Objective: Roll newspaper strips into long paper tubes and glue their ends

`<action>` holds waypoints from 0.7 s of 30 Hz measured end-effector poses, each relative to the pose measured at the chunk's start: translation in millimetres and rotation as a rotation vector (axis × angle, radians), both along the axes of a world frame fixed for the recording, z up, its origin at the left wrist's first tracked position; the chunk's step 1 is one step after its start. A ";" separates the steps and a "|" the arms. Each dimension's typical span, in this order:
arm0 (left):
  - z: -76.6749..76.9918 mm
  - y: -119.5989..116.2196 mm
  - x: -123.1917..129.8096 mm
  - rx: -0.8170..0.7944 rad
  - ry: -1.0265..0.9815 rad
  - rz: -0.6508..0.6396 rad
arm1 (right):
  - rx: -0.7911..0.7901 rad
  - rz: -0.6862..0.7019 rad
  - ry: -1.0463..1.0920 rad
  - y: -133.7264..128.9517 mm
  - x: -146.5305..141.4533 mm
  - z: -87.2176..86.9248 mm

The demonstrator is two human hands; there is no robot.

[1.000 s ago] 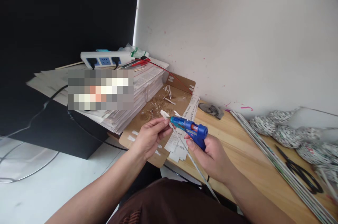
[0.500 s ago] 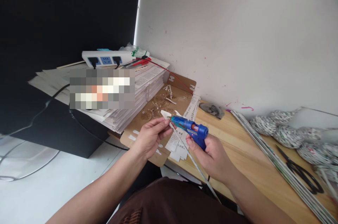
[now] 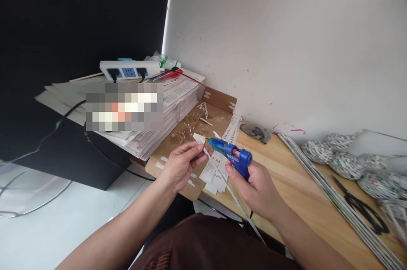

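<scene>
Between the thumb and fingers of my left hand [image 3: 181, 164] is the upper end of a thin rolled paper stick [image 3: 233, 196], which slants down to the right toward my lap. A small pale paper flap [image 3: 199, 137] stands out at the pinched end. My right hand [image 3: 254, 183] is wrapped around the handle of a blue hot glue gun [image 3: 233, 153]. Its nozzle points left, close to the flap; whether it touches the paper I cannot tell. Cut strips of printed paper [image 3: 219, 172] lie below, partly hidden by my hands.
A tall paper stack [image 3: 181, 100] at the left carries a white power strip [image 3: 130, 70]. Glue-stained cardboard [image 3: 178, 134] lies on the wooden table [image 3: 286, 176]. To the right are long paper sticks [image 3: 333, 189], black scissors [image 3: 362, 206], woven paper pieces [image 3: 346, 162] and a grey cloth [image 3: 256, 132].
The glue gun in my right hand has shifted slightly right, drawing its nozzle a little back from the paper end. My left hand stays nearly in place.
</scene>
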State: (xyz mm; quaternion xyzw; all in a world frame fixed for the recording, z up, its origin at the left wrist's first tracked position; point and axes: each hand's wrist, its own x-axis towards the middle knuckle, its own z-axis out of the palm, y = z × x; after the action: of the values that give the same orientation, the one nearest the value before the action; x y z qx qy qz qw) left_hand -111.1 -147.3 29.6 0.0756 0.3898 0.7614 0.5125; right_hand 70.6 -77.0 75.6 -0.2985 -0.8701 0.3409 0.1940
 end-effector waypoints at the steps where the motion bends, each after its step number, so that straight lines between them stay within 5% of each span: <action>1: 0.1 0.1 -0.1 0.000 0.001 -0.002 | 0.003 -0.006 -0.003 0.0 0.0 0.1; 10: 2.4 -4.9 -0.9 0.032 0.028 -0.029 | -0.127 -0.121 0.155 11.0 -4.1 -8.6; 19: 8.4 -12.2 -1.8 0.028 0.009 -0.040 | -1.288 -0.321 0.505 57.1 -52.6 -23.4; 21: 10.2 -15.5 -2.9 0.019 0.006 -0.027 | -1.375 -0.364 0.494 65.6 -66.8 -29.0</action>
State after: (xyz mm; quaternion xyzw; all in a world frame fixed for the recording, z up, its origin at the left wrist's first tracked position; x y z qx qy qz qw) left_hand -114.0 -162.8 39.8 0.0881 0.3828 0.7580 0.5208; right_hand 3.8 -11.4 46.6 -0.4062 -0.3293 0.8270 0.2066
